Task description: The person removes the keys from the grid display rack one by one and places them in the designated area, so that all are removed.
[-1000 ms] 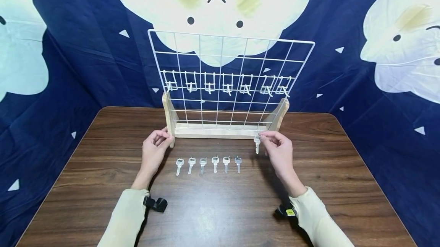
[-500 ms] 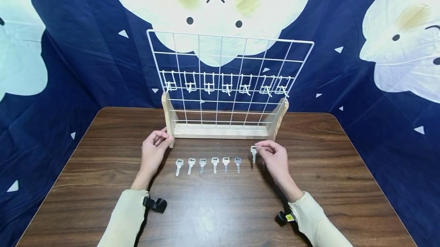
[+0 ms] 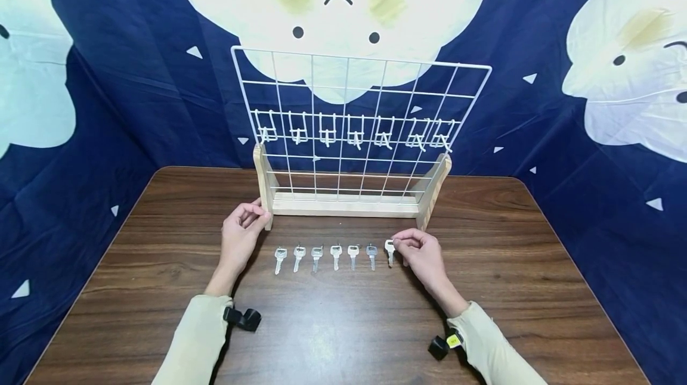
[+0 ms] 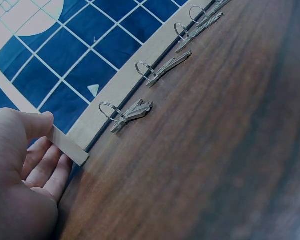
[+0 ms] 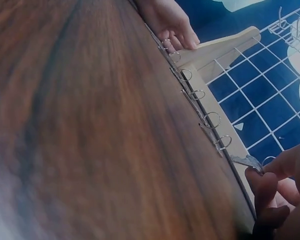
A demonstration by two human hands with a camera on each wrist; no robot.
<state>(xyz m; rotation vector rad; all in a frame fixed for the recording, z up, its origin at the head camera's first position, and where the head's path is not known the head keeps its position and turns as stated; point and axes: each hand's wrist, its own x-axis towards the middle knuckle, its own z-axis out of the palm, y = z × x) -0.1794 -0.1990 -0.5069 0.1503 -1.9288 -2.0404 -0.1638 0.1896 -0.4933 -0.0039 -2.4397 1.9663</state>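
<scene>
My left hand grips the left wooden leg of a white wire grid rack. In the left wrist view the thumb lies on the near face of that leg, with the other fingers curled behind it. My right hand pinches a silver key near its head, at the right end of a row. In the right wrist view a ring shows by the fingertips, and the blade of the key points away from them. Several more keys with split rings lie side by side on the table.
Several white wire hooks hang in a line across the grid. A pale wooden base bar joins the rack's legs, behind the keys. The brown wooden table ends at a dark blue cloth backdrop printed with clouds.
My right hand has moved left and toward me with the key, from beside the rack's right leg down to the row's right end. My left hand stays on the left leg.
</scene>
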